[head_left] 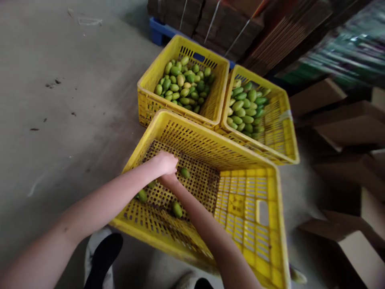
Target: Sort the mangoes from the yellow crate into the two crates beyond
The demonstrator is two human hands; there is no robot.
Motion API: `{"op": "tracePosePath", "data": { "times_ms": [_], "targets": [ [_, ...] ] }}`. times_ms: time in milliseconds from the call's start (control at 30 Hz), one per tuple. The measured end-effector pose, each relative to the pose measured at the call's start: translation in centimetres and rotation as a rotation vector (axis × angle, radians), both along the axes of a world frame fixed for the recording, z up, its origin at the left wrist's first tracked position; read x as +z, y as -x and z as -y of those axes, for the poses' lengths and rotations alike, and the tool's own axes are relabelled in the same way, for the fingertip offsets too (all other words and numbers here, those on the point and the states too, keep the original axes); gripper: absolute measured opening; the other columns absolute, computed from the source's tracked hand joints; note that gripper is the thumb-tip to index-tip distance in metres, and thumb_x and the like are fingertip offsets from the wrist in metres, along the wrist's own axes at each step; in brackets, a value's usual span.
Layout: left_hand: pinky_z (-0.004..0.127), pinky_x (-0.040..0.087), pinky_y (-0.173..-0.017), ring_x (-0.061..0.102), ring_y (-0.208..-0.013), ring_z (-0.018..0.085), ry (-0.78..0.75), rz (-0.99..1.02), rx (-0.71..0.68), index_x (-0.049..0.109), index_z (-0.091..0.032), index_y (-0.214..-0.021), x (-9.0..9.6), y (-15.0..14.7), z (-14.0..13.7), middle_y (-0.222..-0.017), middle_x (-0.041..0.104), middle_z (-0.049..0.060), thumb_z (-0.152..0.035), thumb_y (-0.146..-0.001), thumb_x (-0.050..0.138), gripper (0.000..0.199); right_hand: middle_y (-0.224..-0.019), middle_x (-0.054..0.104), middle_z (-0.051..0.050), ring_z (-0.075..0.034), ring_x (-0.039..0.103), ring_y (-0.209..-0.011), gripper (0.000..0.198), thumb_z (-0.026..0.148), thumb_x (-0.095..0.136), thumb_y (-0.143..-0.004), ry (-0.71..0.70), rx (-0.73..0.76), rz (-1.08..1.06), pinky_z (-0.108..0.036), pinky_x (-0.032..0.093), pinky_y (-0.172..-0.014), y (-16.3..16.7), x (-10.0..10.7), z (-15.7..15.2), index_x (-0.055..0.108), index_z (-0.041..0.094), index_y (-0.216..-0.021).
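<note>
A yellow slatted plastic crate is right before me, and both my hands reach down inside it. My left hand has its fingers curled closed; whatever it may hold is hidden. Just under it, touching or nearly touching, is my right hand, its fingers mostly covered by the left. On the crate's perforated floor lie a few loose green mangoes: one mango beside my hands, another mango nearer me, and a further mango by the left wall, partly behind my left forearm.
Behind stand two more yellow crates, the left crate and the right crate, both partly filled with green mangoes. Strapped cardboard stacks rest on a blue pallet. Opened cardboard boxes line the right. Concrete floor stretches left.
</note>
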State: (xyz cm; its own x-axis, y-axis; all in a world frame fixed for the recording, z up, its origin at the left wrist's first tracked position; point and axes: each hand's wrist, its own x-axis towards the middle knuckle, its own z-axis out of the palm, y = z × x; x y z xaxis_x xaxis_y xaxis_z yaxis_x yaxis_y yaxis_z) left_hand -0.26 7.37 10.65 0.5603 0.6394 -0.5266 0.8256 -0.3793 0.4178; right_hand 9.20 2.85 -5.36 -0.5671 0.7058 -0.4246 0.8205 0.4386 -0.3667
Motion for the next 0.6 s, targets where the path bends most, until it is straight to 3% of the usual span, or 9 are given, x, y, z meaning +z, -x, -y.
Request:
{"op": "tracePosePath", "data": {
  "times_ms": [67, 167, 300, 400, 500, 533, 600],
  "targets": [
    [0.038, 0.047, -0.093, 0.064, -0.114, 0.033, -0.014, -0.138, -0.105, 0.065, -0.006, -0.121, 1.3, -0.1, 0.1, -0.124, 0.066, 0.022, -0.025, -0.094, 0.049, 0.037, -0.114, 0.069, -0.010, -0.032, 0.062, -0.110, 0.039, 0.016, 0.053, -0.086, -0.026, 0.034, 0.044, -0.042, 0.051, -0.093, 0.4, 0.3, 0.0, 0.063, 0.021, -0.124],
    [0.036, 0.047, -0.093, 0.063, -0.118, 0.031, -0.025, -0.192, -0.160, 0.061, -0.007, -0.128, 2.2, -0.1, 0.0, -0.129, 0.064, 0.021, -0.029, -0.097, 0.044, 0.042, -0.121, 0.066, -0.011, -0.034, 0.058, -0.116, 0.045, 0.020, 0.056, -0.084, -0.052, 0.066, 0.087, -0.042, 0.047, -0.098, 0.0, 1.4, 0.4, 0.060, 0.016, -0.128],
    [0.036, 0.047, -0.094, 0.061, -0.120, 0.031, -0.020, -0.176, -0.169, 0.058, -0.009, -0.134, 2.3, 0.0, -0.3, -0.133, 0.062, 0.020, -0.032, -0.096, 0.045, 0.046, -0.128, 0.061, -0.019, -0.034, 0.056, -0.120, 0.055, 0.021, 0.061, -0.078, -0.044, 0.033, 0.188, -0.040, 0.047, -0.098, -2.3, 2.9, 1.6, 0.053, 0.008, -0.130],
    [0.036, 0.048, -0.092, 0.063, -0.117, 0.032, -0.023, -0.147, -0.145, 0.061, -0.010, -0.130, 2.0, 0.0, -0.3, -0.131, 0.063, 0.020, -0.034, -0.095, 0.049, 0.045, -0.120, 0.062, -0.024, -0.033, 0.062, -0.109, 0.048, 0.021, 0.063, -0.074, -0.036, -0.029, 0.248, -0.038, 0.052, -0.086, -5.6, 4.6, 3.2, 0.056, 0.007, -0.120],
    [0.037, 0.049, -0.088, 0.065, -0.111, 0.032, -0.019, -0.106, -0.111, 0.066, -0.010, -0.125, 1.6, 0.0, -0.3, -0.126, 0.066, 0.021, -0.034, -0.093, 0.053, 0.042, -0.110, 0.066, -0.017, -0.029, 0.064, -0.102, 0.037, 0.019, 0.065, -0.066, -0.005, -0.215, 0.200, -0.034, 0.052, -0.078, -10.2, 7.0, 5.0, 0.059, 0.015, -0.102],
    [0.036, 0.049, -0.086, 0.066, -0.108, 0.032, -0.017, -0.097, -0.101, 0.066, -0.010, -0.124, 1.5, 0.1, -0.4, -0.126, 0.066, 0.021, -0.034, -0.092, 0.054, 0.042, -0.103, 0.067, -0.014, -0.028, 0.065, -0.096, 0.033, 0.021, 0.065, -0.064, 0.008, -0.361, 0.087, -0.034, 0.052, -0.076, -11.7, 7.9, 5.5, 0.059, 0.016, -0.096],
    [0.034, 0.049, -0.085, 0.067, -0.104, 0.029, -0.014, -0.064, -0.086, 0.067, -0.013, -0.124, 1.2, 0.3, -0.5, -0.125, 0.067, 0.019, -0.036, -0.090, 0.058, 0.042, -0.084, 0.067, -0.007, -0.024, 0.064, -0.078, 0.031, 0.029, 0.067, -0.062, 0.168, -0.757, -0.328, -0.034, 0.052, -0.066, -14.5, 9.7, 6.2, 0.059, 0.020, -0.090]
  ]
}}
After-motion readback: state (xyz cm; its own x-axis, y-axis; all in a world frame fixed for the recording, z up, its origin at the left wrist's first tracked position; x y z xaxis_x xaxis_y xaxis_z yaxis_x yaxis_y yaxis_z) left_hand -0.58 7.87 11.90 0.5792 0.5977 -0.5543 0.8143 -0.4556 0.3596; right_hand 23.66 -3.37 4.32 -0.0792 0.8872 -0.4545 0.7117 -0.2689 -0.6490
